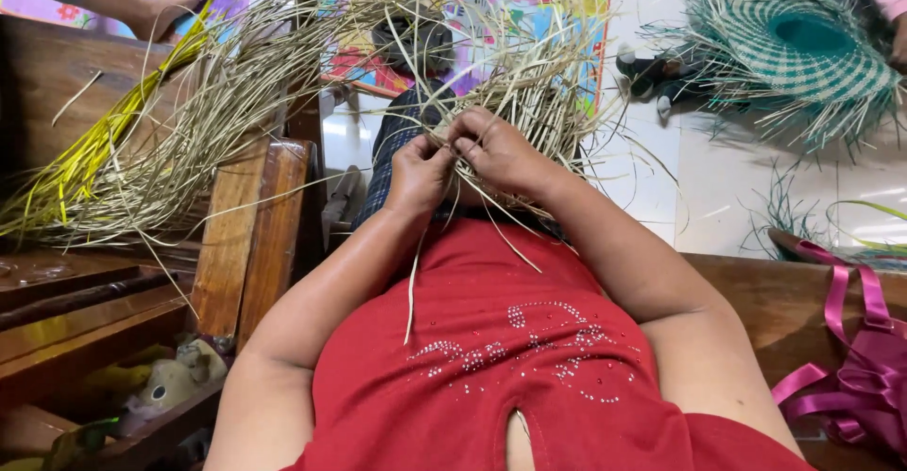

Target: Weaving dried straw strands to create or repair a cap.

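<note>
straw weaving (529,102) on lap, left hand (419,173) and right hand (496,150) fingers pinched on strands (pale, dry), loose straw bundle (170,121) beside

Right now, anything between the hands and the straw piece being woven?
Nothing visible. The left hand and right hand are both already on the woven straw piece held over the lap, fingers pinching its strands. The loose straw bundle lies off to the left, apart.
</note>
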